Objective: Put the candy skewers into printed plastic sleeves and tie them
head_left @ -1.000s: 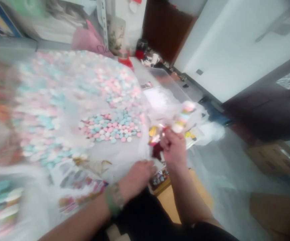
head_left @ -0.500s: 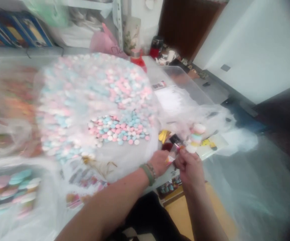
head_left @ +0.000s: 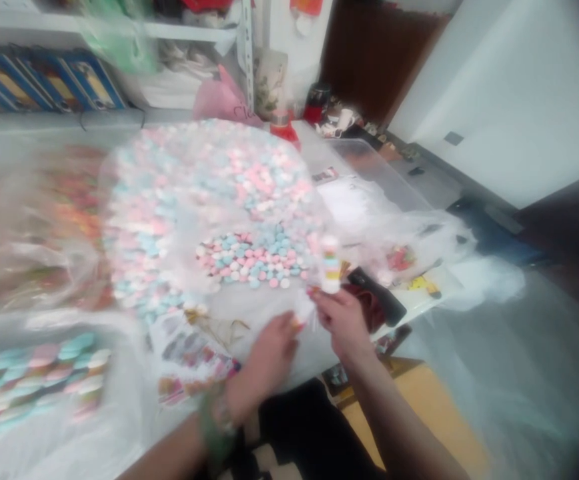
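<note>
In my right hand (head_left: 343, 321), closed in a pinch, stands a small upright stack of pastel discs (head_left: 330, 265), white, blue and yellow. Left of it, my left hand (head_left: 272, 353) has its fingers curled round the edge of a small clear printed wrapper (head_left: 304, 310), blurred by motion. The wrapper spans the gap between both hands, and the right fingertips touch its far side. Behind the hands lies a large clear plastic bag (head_left: 169, 200), opened, full of loose pink, blue and white discs (head_left: 254, 257).
At the left a plastic bag holds stacked pastel discs (head_left: 44, 373). Printed wrappers (head_left: 194, 360) and gold ties (head_left: 214, 327) lie near my left forearm. A black case (head_left: 379, 297) is right of my hands. Behind stand a red bottle (head_left: 284, 130) and blue binders (head_left: 49, 83).
Both hands have moved left over the table, the right one carrying the disc stack along. My left hand has come nearer to me, and the wrapper is now stretched between the hands.
</note>
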`<control>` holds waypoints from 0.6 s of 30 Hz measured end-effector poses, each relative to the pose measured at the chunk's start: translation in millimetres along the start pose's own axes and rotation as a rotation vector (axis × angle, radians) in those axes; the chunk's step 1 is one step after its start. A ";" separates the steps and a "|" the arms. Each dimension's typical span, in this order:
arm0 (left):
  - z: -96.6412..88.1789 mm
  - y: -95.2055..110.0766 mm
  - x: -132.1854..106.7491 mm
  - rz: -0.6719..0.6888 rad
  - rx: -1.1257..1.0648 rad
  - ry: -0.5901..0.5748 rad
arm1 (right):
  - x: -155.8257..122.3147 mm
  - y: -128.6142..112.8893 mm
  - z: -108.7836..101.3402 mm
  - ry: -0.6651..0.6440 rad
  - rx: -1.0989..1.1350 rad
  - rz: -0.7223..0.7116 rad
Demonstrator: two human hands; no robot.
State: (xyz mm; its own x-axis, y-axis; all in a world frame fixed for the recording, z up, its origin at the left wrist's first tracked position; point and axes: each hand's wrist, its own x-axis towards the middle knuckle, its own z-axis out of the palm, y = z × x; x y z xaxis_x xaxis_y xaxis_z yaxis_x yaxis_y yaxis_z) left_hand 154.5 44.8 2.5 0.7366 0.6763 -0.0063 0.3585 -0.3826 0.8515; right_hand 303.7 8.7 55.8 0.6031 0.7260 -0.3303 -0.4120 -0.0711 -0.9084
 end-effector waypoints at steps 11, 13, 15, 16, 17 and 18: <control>-95.6 -34.4 -98.4 -0.731 -1.037 0.463 | -48.1 67.5 119.1 -0.643 -0.417 0.200; -101.2 -37.4 -107.1 -0.730 -1.135 0.562 | -51.4 77.5 125.0 -0.640 -0.373 0.236; -106.1 -39.8 -113.7 -0.736 -1.243 0.664 | -54.7 88.1 127.2 -0.609 -0.278 0.303; -107.7 -41.2 -115.8 -0.745 -1.284 0.710 | -57.0 93.6 127.9 -0.592 -0.233 0.335; -108.5 -42.9 -117.0 -0.749 -1.315 0.754 | -59.8 99.0 128.7 -0.583 -0.199 0.361; -108.4 -44.8 -117.0 -0.750 -1.338 0.789 | -62.9 104.2 130.0 -0.585 -0.174 0.372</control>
State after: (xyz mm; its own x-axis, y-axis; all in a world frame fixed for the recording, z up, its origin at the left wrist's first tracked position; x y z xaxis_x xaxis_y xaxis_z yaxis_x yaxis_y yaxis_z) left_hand -9.9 51.1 21.9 0.0612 0.7263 -0.6847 -0.5244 0.6071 0.5971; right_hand 134.1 44.6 15.2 -0.0421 0.8768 -0.4791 -0.3749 -0.4583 -0.8059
